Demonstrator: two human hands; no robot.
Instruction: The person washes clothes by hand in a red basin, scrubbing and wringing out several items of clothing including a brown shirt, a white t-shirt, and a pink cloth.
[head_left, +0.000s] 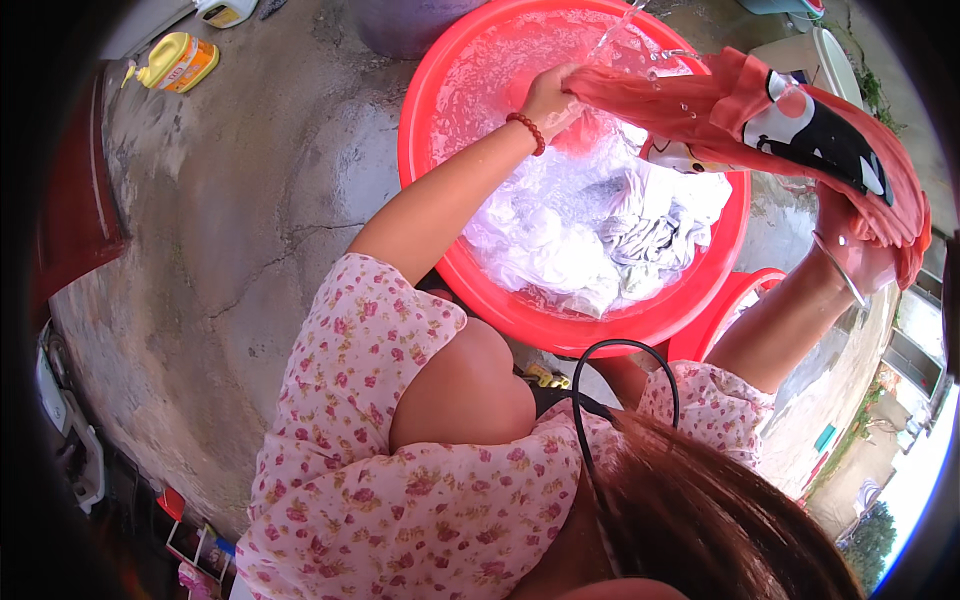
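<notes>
A wet red garment with a cartoon print is stretched between my two hands above the right part of a large red plastic basin. My left hand, below a red bead bracelet, grips one end over the water. Raised beyond the basin's right rim, my right hand holds the other end; the cloth partly hides its fingers. Water splashes near the basin's far rim. In the water lie soaked white clothes and a bunched white-and-grey garment.
A smaller red basin stands against the large one at the near right. A dark tub is behind it, a pale bucket at the far right. On the wet concrete floor stands a yellow detergent jug.
</notes>
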